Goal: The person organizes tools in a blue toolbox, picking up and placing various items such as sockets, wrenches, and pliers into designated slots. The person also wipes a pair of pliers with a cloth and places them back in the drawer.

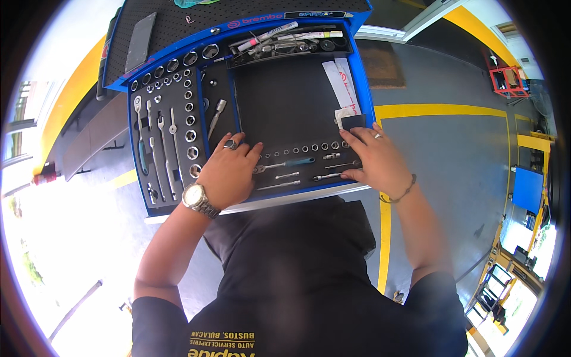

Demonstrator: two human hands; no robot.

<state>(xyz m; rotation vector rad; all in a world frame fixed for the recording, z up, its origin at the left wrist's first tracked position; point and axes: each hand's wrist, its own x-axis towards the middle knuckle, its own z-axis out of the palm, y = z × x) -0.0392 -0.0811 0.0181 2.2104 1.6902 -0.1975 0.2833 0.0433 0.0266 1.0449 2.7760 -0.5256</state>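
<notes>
The small ratchet with a teal grip [284, 164] lies in the black foam tray [285, 107] of the blue tool drawer [363, 89], between both hands; it looks stiff, light steel, best taken by its grip. The left hand [229, 172], at nine o'clock, lies flat and holds nothing; the right hand [375, 159], at three o'clock, rests spread, fingertips on the foam. White paper strips [340, 83] lie at one o'clock; a socket row [303, 149] runs just above.

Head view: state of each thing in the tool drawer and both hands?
Tool drawer: pulled open.
Left hand: flat on the foam tray, grip empty.
Right hand: flat on the tray's right end, fingertips on small tools.
Sockets: seated in a row.
Ratchet: lying in its slot.
Paper strips: loose on the foam.
</notes>
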